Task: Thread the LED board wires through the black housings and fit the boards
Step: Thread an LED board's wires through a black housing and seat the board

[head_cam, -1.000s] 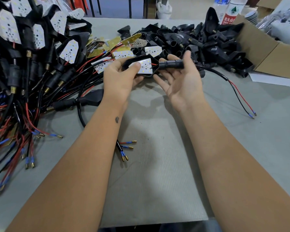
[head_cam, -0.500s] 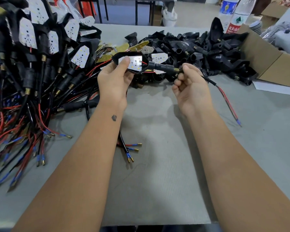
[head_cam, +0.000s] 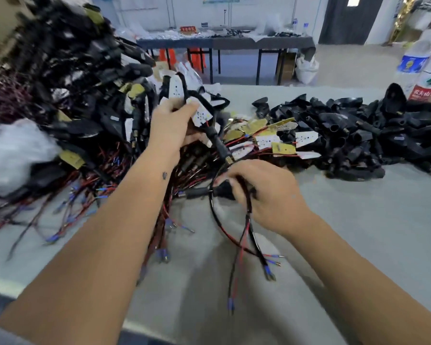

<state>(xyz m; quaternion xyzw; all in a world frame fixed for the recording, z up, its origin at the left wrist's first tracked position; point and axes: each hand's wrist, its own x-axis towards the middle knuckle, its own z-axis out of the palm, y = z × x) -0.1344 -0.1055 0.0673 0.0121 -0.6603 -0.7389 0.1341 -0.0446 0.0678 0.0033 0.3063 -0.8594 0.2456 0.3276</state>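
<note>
Left hand: the left hand [head_cam: 171, 125] is now raised over the left side of the table, its fingers curled around the black housing [head_cam: 210, 113] with the white LED board [head_cam: 201, 117] sitting in it; half a second ago it held this unit lower, in front of the body.
Right hand: the right hand [head_cam: 264, 192] has dropped down to the grey table [head_cam: 358, 232] and closes around the black cable [head_cam: 246, 210] of the same unit, together with a second black piece lying there; the picture is blurred, so I cannot tell what this piece is.
Wires: the red and black wires [head_cam: 241, 247] hang below the right hand, their blue tips near the table.
Finished pile: the heap of finished units [head_cam: 67, 78] is just beside the left hand.
Empty housings: the loose housings [head_cam: 346, 135] lie well apart on the right, and bare boards [head_cam: 266, 140] between.
Meaning: the board looks fitted and the wire is through, so I judge this unit is done and is going to the pile; next comes a new housing.
</note>
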